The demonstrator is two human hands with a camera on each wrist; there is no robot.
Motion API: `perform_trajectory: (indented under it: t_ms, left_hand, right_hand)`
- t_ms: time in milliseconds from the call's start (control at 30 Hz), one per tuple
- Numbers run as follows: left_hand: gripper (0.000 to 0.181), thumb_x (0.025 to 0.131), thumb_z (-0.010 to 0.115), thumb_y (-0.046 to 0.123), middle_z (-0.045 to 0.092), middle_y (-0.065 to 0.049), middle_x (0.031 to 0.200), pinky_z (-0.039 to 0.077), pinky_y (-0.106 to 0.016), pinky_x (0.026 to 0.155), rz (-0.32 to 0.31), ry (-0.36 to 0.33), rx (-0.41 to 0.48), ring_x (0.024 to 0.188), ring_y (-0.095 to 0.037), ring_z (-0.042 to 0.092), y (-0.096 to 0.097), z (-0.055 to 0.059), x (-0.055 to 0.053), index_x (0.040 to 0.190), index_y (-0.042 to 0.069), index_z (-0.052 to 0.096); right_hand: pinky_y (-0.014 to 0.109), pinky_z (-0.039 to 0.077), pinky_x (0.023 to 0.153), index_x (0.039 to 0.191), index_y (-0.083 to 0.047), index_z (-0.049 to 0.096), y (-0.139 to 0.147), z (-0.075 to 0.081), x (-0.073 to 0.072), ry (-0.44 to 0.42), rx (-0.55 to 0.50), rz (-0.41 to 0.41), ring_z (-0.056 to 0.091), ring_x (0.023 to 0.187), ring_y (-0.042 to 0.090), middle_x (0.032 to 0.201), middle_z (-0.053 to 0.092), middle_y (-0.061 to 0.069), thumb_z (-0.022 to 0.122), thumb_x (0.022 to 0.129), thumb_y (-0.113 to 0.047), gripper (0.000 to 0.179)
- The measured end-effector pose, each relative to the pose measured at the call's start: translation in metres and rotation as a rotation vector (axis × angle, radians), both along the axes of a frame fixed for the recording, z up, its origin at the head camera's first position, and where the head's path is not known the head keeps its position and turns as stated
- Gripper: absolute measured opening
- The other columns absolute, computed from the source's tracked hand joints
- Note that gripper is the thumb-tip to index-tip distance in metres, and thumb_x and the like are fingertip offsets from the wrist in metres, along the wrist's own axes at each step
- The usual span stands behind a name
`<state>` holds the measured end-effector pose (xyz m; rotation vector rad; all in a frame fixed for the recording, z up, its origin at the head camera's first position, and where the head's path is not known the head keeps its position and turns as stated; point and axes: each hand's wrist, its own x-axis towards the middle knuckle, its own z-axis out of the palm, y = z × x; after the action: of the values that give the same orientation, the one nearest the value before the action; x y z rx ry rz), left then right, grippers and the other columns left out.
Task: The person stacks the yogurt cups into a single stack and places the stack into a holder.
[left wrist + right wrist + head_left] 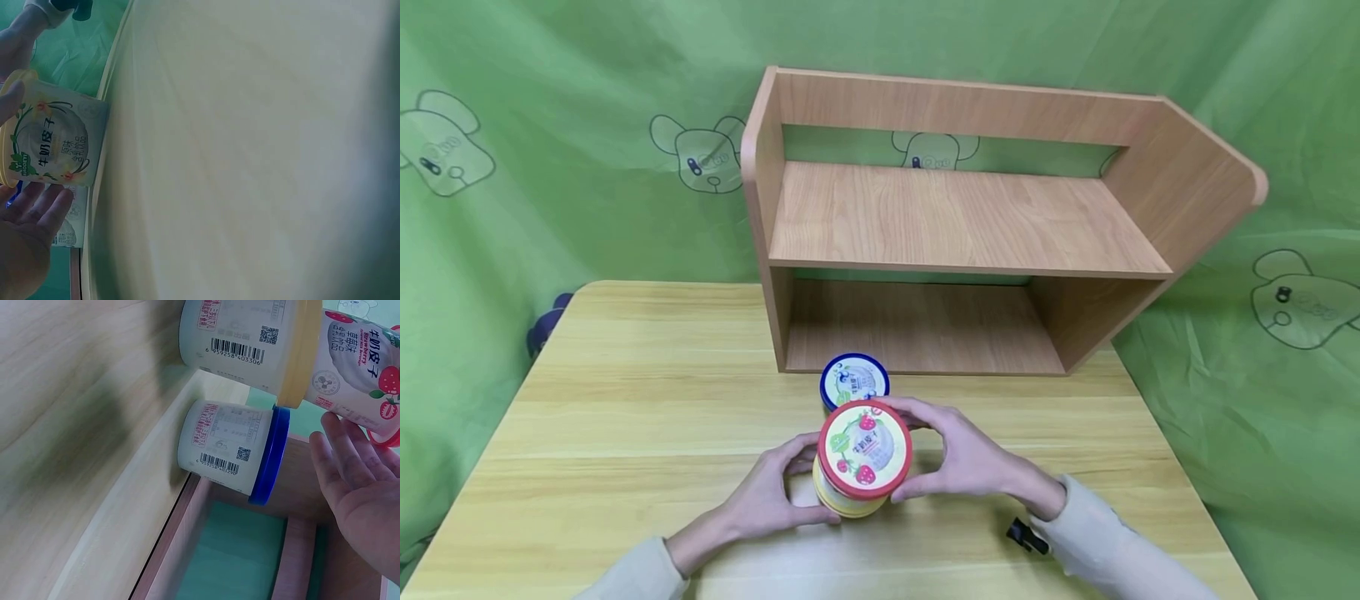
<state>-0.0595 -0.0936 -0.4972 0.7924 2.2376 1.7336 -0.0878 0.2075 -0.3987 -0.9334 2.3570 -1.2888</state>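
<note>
Two paper tubs are stacked in the middle of the table. On top is a tub with a red lid and strawberry print (867,450), standing on a yellow-lidded tub (59,137). My right hand (958,450) holds the red-lidded tub, thumb on the near side and fingers on the far side. My left hand (767,492) is around the yellow-lidded tub below, with thumb and fingers on opposite sides near its lid. Right behind the stack stands a blue-lidded tub (228,447), upright and partly covered by the stack in the head view.
A two-tier wooden shelf (970,217) stands at the back of the table (647,392), just beyond the blue-lidded tub. Green cloth (587,167) with cartoon heads hangs behind and beside the table. A black clip-like piece (1026,537) sits by the right sleeve.
</note>
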Motion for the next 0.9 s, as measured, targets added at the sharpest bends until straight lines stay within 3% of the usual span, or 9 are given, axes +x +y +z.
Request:
perform_trajectory:
  t_ms: [267,500,700,900]
  left_hand:
    - [0.089,0.075,0.097,0.03,0.072,-0.009,0.132,0.058,-0.029,0.112,0.004,-0.003,0.007,0.12,-0.015,0.072,0.0,0.0,0.0,0.149,0.01,0.052]
    - [0.089,0.075,0.097,0.03,0.071,-0.009,0.132,0.058,-0.029,0.112,0.003,-0.013,0.002,0.119,-0.016,0.072,0.0,0.0,0.001,0.149,0.01,0.052]
    - [0.089,0.075,0.097,0.03,0.071,-0.009,0.133,0.058,-0.029,0.112,0.004,-0.029,-0.003,0.12,-0.017,0.072,0.0,0.001,0.001,0.149,0.01,0.052]
    - [0.089,0.075,0.097,0.03,0.071,-0.009,0.132,0.058,-0.028,0.112,0.006,-0.026,-0.007,0.118,-0.015,0.072,0.0,0.002,0.001,0.149,0.01,0.052]
  right_hand:
    - [0.049,0.056,0.114,0.158,-0.03,0.045,0.0,0.0,0.0,0.002,-0.004,0.002,0.065,0.128,0.011,0.149,0.063,-0.009,0.096,0.077,-0.03,0.096]
    - [0.043,0.055,0.115,0.161,-0.025,0.041,0.006,0.001,-0.002,0.03,0.016,0.044,0.064,0.127,0.012,0.151,0.061,-0.006,0.097,0.076,-0.032,0.102]
    - [0.039,0.057,0.114,0.16,-0.017,0.043,0.022,0.003,-0.012,0.061,-0.035,0.069,0.063,0.134,0.016,0.153,0.062,0.003,0.096,0.076,-0.02,0.099]
    - [0.038,0.057,0.113,0.158,-0.012,0.046,0.032,0.0,-0.025,0.09,-0.062,0.01,0.06,0.139,0.019,0.155,0.059,0.008,0.091,0.081,-0.015,0.09]
